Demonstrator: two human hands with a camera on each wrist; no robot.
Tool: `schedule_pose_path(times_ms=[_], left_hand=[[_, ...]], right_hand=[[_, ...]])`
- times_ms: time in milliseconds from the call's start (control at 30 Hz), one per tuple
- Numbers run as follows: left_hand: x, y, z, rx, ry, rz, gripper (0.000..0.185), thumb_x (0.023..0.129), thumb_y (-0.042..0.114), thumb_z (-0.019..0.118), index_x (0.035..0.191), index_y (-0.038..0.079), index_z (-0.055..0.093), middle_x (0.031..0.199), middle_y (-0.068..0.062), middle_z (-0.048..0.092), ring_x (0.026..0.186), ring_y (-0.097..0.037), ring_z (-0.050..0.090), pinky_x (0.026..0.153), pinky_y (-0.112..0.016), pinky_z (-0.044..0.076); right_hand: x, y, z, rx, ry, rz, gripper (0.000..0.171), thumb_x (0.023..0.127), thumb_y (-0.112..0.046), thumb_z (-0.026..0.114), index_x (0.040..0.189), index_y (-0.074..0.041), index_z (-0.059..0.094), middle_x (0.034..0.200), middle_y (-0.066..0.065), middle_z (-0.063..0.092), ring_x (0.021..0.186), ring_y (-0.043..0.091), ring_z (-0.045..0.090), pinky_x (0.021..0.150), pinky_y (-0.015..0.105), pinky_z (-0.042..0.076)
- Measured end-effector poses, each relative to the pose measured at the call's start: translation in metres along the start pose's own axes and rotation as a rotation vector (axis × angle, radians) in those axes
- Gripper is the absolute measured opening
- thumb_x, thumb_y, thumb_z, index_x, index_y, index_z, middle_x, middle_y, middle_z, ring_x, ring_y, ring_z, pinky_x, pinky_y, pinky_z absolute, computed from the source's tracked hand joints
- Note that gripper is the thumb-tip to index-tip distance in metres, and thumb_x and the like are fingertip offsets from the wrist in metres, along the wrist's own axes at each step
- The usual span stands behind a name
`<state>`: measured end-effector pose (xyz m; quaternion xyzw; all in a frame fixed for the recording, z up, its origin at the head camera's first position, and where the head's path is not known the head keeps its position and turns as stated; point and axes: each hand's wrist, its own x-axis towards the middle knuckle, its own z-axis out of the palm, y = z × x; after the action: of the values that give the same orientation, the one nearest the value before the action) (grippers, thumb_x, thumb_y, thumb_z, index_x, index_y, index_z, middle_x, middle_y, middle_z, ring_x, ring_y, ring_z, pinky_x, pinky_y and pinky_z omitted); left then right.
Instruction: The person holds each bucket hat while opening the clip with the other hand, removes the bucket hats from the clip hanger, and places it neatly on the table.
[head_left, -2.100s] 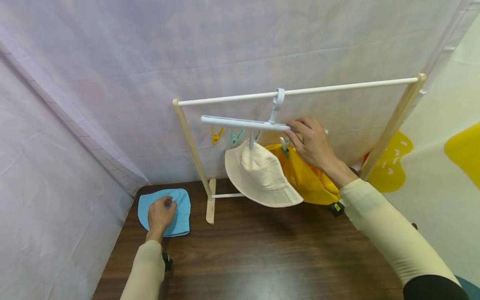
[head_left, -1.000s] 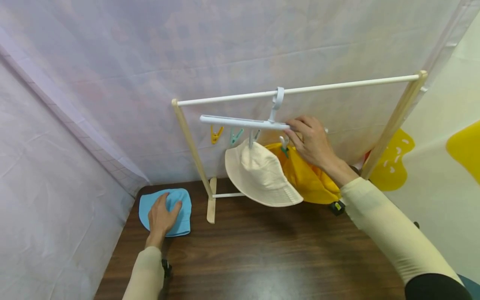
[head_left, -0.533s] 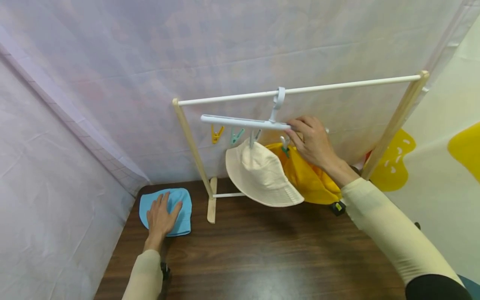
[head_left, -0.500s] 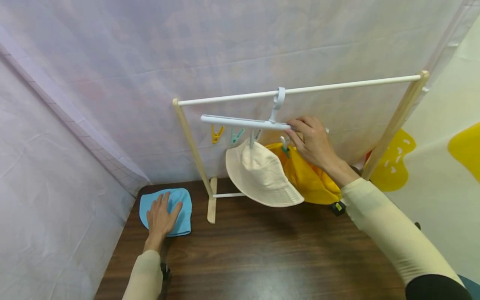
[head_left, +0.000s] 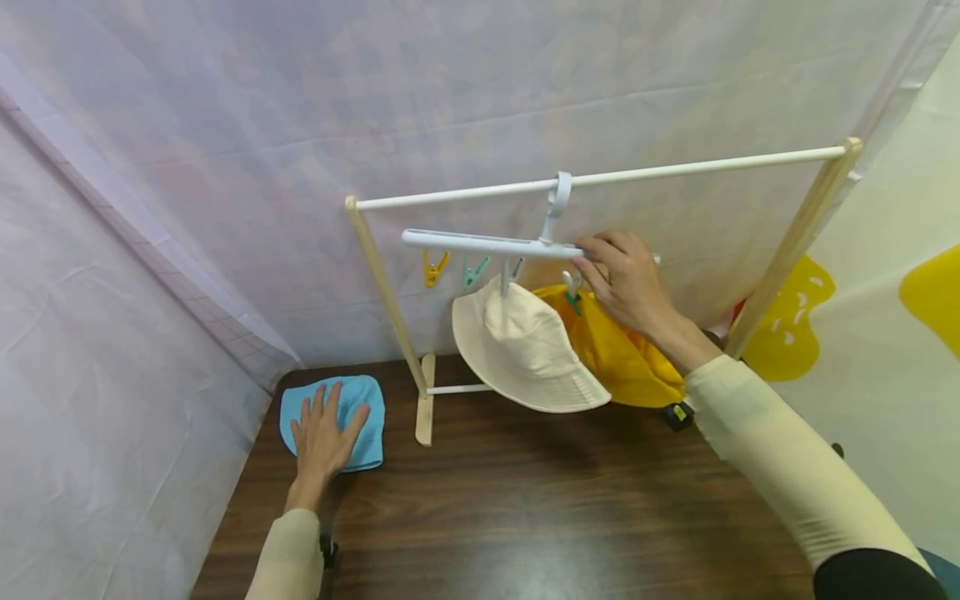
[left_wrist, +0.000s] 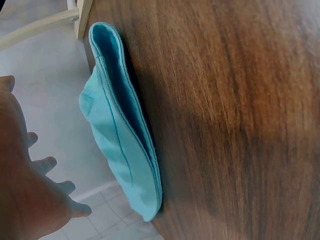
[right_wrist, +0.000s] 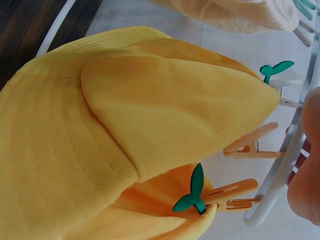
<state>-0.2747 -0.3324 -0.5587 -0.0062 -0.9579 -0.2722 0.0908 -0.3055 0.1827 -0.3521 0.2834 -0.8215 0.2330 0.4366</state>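
Observation:
A light blue hat [head_left: 362, 402] lies flat on the dark wooden table [head_left: 525, 517] at its back left corner. My left hand [head_left: 324, 429] lies on this hat with the fingers straight and spread. In the left wrist view the blue hat [left_wrist: 117, 145] shows edge-on beside the spread left hand [left_wrist: 30, 200]. My right hand [head_left: 622, 279] grips the white clip hanger [head_left: 487, 244], which hangs from the rack's rail [head_left: 675, 169]. Pegged under the hanger are a cream hat [head_left: 525, 350] and a yellow hat [head_left: 626, 362]. The right wrist view shows the yellow hat [right_wrist: 125, 150] held by orange pegs [right_wrist: 240, 195].
The wooden rack's left post [head_left: 386, 300] stands just right of the blue hat, its foot [head_left: 423, 412] on the table. A yellow peg [head_left: 433, 268] and a teal peg [head_left: 472, 271] hang free on the hanger. White sheeting [head_left: 112, 333] walls in the left and back.
My left hand's fingers, curled on the blue hat before, have straightened and now lie spread flat over it. The right hand has stayed on the hanger.

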Motion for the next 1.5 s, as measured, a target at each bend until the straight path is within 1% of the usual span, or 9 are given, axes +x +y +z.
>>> schedule_pose_path(times_ms=[100,267,500,700,833,967,1133,1367,1500], left_hand=[[-0.003,0.003,0.002,0.001,0.010,0.027,0.086,0.111,0.063,0.058,0.178,0.014,0.033,0.187,-0.027,0.022,0.172,-0.061,0.014,0.131,-0.091,0.008],[-0.010,0.007,0.008,0.014,0.024,0.078,0.087,0.109,0.060,0.063,0.176,0.012,0.036,0.185,-0.029,0.026,0.170,-0.064,0.019,0.129,-0.092,0.013],[-0.019,0.013,0.016,0.011,0.044,0.134,0.086,0.108,0.055,0.067,0.175,0.010,0.037,0.183,-0.030,0.029,0.168,-0.066,0.022,0.130,-0.090,0.018],[-0.023,0.022,0.019,-0.016,0.130,0.218,0.082,0.105,0.047,0.073,0.170,0.006,0.046,0.178,-0.031,0.040,0.165,-0.064,0.031,0.130,-0.085,0.027],[-0.026,0.029,0.021,-0.057,0.176,0.271,0.080,0.103,0.042,0.076,0.168,0.004,0.049,0.176,-0.032,0.042,0.164,-0.065,0.033,0.129,-0.085,0.028],[-0.029,0.039,0.022,-0.085,0.202,0.312,0.081,0.101,0.040,0.078,0.168,0.003,0.050,0.175,-0.032,0.043,0.164,-0.064,0.033,0.129,-0.085,0.028],[-0.031,0.050,0.018,-0.110,0.197,0.344,0.081,0.102,0.039,0.077,0.169,0.005,0.048,0.178,-0.029,0.042,0.166,-0.061,0.031,0.132,-0.081,0.026],[-0.032,0.070,0.012,-0.124,0.146,0.357,0.081,0.105,0.043,0.074,0.172,0.010,0.044,0.183,-0.022,0.037,0.171,-0.056,0.026,0.135,-0.079,0.023],[-0.033,0.079,0.011,-0.141,0.159,0.378,0.081,0.104,0.042,0.075,0.172,0.010,0.045,0.181,-0.022,0.038,0.171,-0.056,0.027,0.135,-0.080,0.024]], right_hand=[[0.000,0.000,0.000,0.001,0.001,0.004,0.022,0.106,-0.009,0.078,0.121,0.007,0.079,0.108,0.027,0.075,0.091,0.045,0.062,0.083,0.050,0.046],[0.000,-0.001,0.000,-0.002,0.002,0.008,0.022,0.105,-0.008,0.079,0.121,0.007,0.079,0.109,0.027,0.076,0.092,0.045,0.063,0.083,0.052,0.046],[0.000,-0.001,0.000,-0.003,-0.005,0.016,0.023,0.105,-0.009,0.078,0.121,0.007,0.079,0.111,0.027,0.076,0.094,0.046,0.063,0.085,0.052,0.046],[0.000,0.000,0.000,-0.004,-0.002,0.009,0.023,0.105,-0.009,0.079,0.121,0.007,0.079,0.110,0.027,0.076,0.093,0.046,0.063,0.085,0.052,0.047],[0.000,0.000,0.000,-0.008,0.001,0.004,0.023,0.106,-0.010,0.078,0.121,0.007,0.079,0.110,0.027,0.076,0.093,0.046,0.063,0.084,0.053,0.047],[-0.001,0.000,0.000,-0.010,0.001,0.006,0.023,0.106,-0.010,0.078,0.121,0.007,0.079,0.111,0.027,0.076,0.093,0.045,0.063,0.084,0.052,0.047],[0.000,0.000,0.000,-0.011,-0.001,0.014,0.023,0.106,-0.010,0.078,0.121,0.007,0.079,0.111,0.028,0.076,0.094,0.046,0.064,0.085,0.053,0.048],[-0.001,-0.001,-0.001,-0.012,0.001,0.015,0.023,0.106,-0.010,0.078,0.121,0.007,0.079,0.111,0.027,0.076,0.094,0.046,0.063,0.085,0.052,0.047],[0.000,-0.001,0.000,-0.011,0.000,0.013,0.023,0.106,-0.010,0.078,0.121,0.007,0.079,0.111,0.027,0.075,0.095,0.046,0.063,0.086,0.053,0.047]])
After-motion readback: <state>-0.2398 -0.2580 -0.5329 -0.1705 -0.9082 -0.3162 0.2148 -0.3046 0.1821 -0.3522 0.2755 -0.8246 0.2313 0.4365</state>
